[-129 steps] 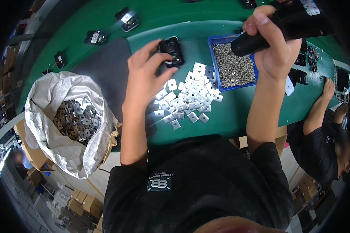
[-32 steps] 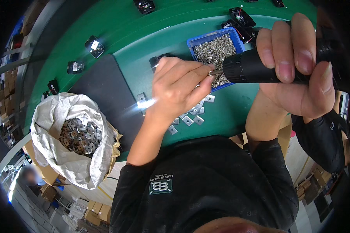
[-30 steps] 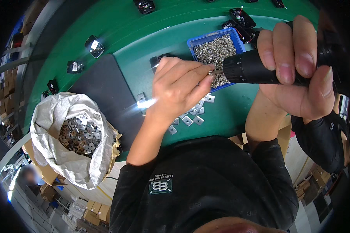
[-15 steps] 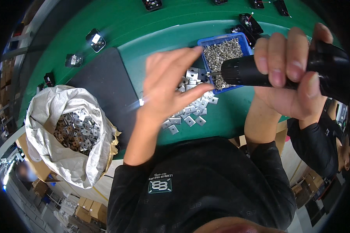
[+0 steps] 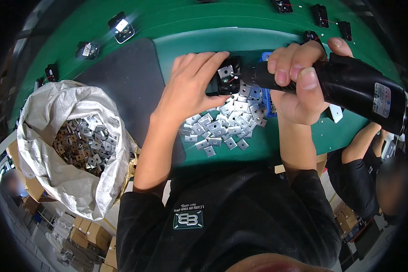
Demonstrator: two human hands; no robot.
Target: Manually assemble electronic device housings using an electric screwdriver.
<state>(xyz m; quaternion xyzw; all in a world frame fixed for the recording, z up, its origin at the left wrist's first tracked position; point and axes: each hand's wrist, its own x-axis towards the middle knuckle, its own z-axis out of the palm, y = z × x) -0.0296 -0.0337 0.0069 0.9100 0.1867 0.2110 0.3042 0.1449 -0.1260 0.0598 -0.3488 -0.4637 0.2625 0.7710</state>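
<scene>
My left hand point(image 5: 188, 86) grips a small black plastic housing point(image 5: 222, 85) between thumb and fingers. A square metal plate with a hole point(image 5: 225, 71) lies inside that housing, near a bit of red wire. My right hand point(image 5: 299, 81) is wrapped round a black electric screwdriver point(image 5: 356, 86), held level. Its tip points left at the housing, by the plate; whether a screw sits on the tip I cannot make out. Just below the housing spreads a loose pile of square metal plates point(image 5: 229, 129). The blue tray point(image 5: 265, 55) of screws is mostly hidden behind the right hand and tool.
A white woven sack point(image 5: 38, 149) of metal plates stands at the left, beside a dark mat point(image 5: 127, 77). Several black housings, such as one with a white label point(image 5: 121, 27), lie on the far green belt point(image 5: 190, 20). Another person's arm point(image 5: 360, 143) shows at the right.
My left hand, earlier blurred and empty above the plates, now holds the black housing. The screwdriver has moved left from over the screw tray, and its tip is now at the housing.
</scene>
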